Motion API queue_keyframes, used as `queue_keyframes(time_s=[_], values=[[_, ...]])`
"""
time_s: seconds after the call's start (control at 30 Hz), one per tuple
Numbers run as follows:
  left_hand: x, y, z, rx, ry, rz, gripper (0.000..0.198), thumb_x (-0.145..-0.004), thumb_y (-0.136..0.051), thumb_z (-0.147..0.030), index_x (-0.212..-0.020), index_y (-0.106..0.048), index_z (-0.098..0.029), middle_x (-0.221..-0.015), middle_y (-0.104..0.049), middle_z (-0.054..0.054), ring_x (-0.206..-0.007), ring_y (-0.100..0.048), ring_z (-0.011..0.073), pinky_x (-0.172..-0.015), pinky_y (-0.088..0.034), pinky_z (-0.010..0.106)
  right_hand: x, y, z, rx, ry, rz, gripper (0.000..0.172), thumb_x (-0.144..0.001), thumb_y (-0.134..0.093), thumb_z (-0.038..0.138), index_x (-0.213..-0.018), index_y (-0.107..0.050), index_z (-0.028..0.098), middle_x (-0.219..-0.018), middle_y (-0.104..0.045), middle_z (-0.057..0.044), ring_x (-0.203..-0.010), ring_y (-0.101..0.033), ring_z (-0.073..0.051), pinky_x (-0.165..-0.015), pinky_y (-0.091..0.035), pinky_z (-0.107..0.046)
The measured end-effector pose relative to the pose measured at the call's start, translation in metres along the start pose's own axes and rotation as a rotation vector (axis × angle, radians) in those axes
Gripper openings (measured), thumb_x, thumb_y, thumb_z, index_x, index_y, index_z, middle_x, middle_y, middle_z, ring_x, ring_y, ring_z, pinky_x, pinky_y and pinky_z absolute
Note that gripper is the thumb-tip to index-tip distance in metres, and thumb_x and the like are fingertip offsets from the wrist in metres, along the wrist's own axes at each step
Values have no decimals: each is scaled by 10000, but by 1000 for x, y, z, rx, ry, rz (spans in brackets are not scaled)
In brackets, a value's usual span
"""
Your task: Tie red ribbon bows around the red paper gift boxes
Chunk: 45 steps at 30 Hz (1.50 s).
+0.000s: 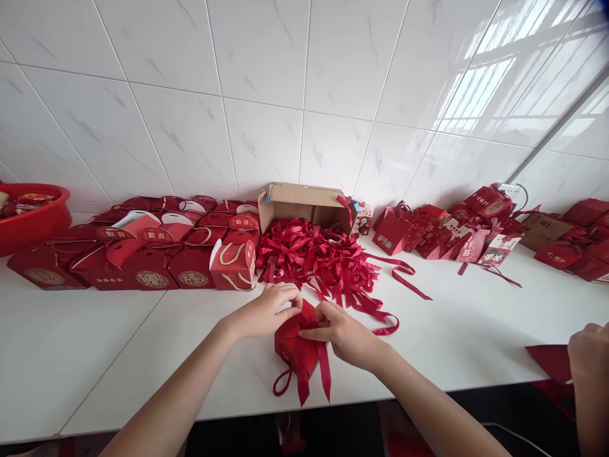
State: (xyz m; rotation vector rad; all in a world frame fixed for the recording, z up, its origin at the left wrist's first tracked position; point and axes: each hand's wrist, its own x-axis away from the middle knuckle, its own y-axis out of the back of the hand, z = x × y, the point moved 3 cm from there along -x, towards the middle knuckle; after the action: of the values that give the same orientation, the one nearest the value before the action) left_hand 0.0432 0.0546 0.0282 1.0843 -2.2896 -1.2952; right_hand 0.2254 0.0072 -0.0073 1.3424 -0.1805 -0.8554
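Note:
A small red gift box [287,344] rests on the white table in front of me, between my hands. A red satin ribbon [325,371] lies across its top, with two cut ends hanging down the near side. On the box's left side hangs a looped red cord [283,383]. My left hand [278,309] is at the box's top from the left, thumb and fingers closed; what they pinch is hidden. From the right, my right hand [343,330] pinches the ribbon over the lid. Just beyond lies a heap of loose red ribbons [323,257].
A cardboard carton [304,193] lies behind the ribbon heap against the tiled wall. Rows of red gift boxes [152,270] stand left; more boxes [394,228] sit right. A red basin [38,222] is far left. Another person's hand [590,355] holds red card at right.

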Motion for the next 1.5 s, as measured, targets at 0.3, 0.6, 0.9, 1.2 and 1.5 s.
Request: queue_keyframes(time_s=[0.3, 0.6, 0.9, 1.2, 1.5], values=[[3, -10, 6, 210, -21, 130, 123, -856, -572, -343, -875, -644, -246, -1248, -479, 60, -1172, -490, 208, -950, -468, 328, -3, 1, -3, -40, 10, -16, 490, -851, -480, 17, -1140, -689, 352, -882, -462, -53, -797, -472, -185, -675, -487, -322], [-4, -9, 11, 326, -42, 26, 198, -865, -558, -332, -705, -585, -218, -1237, -574, 60, -1241, -452, 234, -1069, -350, 410, -1, 0, -6, -98, 47, -49, 472, -856, -456, 22, -1094, -712, 340, -866, -465, -50, -771, -464, -172, -664, -482, -312], [-2, -26, -5, 478, 10, -101, 213, -820, -589, -300, -664, -471, -214, -902, -630, 42, -1034, -559, 222, -927, -456, 360, 1, 9, -10, -353, -72, -157, 265, -935, -347, 127, -1073, -541, 245, -944, -557, -58, -837, -533, -178, -724, -503, -319], [-1, -39, -4, 561, 78, -165, 352, -793, -603, -247, -601, -308, -227, -854, -685, 31, -1119, -565, 227, -914, -464, 343, 4, 5, -17, -463, -213, -184, 127, -899, -411, 139, -939, -478, 239, -895, -576, -43, -779, -535, -171, -692, -479, -316], [-1, -41, 3, 593, 118, -154, 282, -721, -684, -220, -586, -437, -215, -881, -721, 40, -1148, -581, 261, -943, -458, 378, 11, 5, -23, -530, -274, -286, 117, -900, -402, 146, -830, -391, 238, -848, -538, -26, -736, -508, -160, -652, -435, -296]])
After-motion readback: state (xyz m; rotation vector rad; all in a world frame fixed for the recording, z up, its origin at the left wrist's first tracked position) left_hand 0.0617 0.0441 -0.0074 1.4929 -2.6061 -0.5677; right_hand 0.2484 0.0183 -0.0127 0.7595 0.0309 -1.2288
